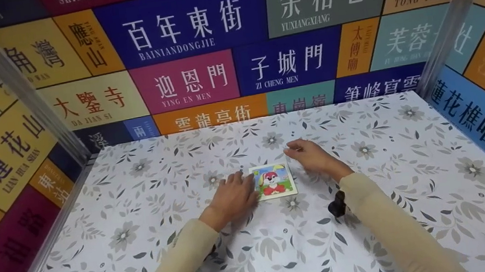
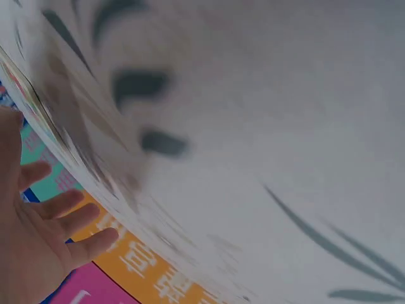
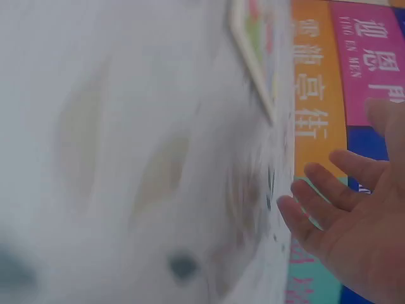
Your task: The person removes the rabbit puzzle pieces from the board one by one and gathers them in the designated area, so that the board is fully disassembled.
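A small square picture board [image 1: 274, 182] with a cartoon animal in pink and white lies flat on the table, just ahead of me in the head view. My left hand [image 1: 233, 196] is right at the board's left edge, palm down, its fingers spread and relaxed. Beyond the board's upper right corner, my right hand [image 1: 313, 157] hovers apart from it with loosely bent fingers and nothing in them. The right wrist view shows that hand [image 3: 354, 215] with its fingers apart, and the board's pale edge [image 3: 243, 44] at the top.
A white tablecloth [image 1: 168, 249] with grey leaves and flowers covers the table. Panels with coloured name signs [image 1: 187, 28] rise behind it and at both sides, with clear posts [image 1: 453, 20] at the corners. A black wrist device [image 1: 337, 205] sits under my right sleeve.
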